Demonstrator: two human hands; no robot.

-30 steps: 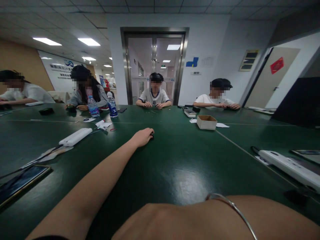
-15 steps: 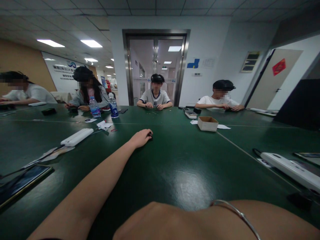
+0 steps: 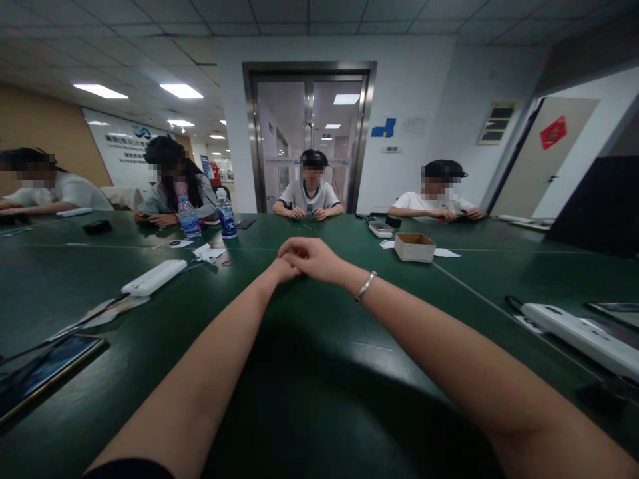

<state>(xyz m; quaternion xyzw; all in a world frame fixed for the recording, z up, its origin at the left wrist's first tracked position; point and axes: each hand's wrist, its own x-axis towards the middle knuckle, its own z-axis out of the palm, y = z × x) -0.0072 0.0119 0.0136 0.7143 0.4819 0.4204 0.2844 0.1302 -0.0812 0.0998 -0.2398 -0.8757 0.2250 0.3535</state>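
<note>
Both of the person's bare arms stretch out over the dark green table (image 3: 319,372), and the two hands meet well out from the body. The left hand (image 3: 282,271) lies low on the tabletop with its fingers curled. The right hand (image 3: 312,258), with a thin silver bracelet (image 3: 365,286) at the wrist, rests over the left hand and touches it, fingers bent. Whether anything is pinched between the hands cannot be told; they cover the spot.

To the left of the hands lies a long white plastic bar (image 3: 154,277). Beyond them to the right sits a small open cardboard box (image 3: 414,247). Farther left stand two clear plastic water bottles (image 3: 226,213). Four other people sit along the far edge, their hands on the table.
</note>
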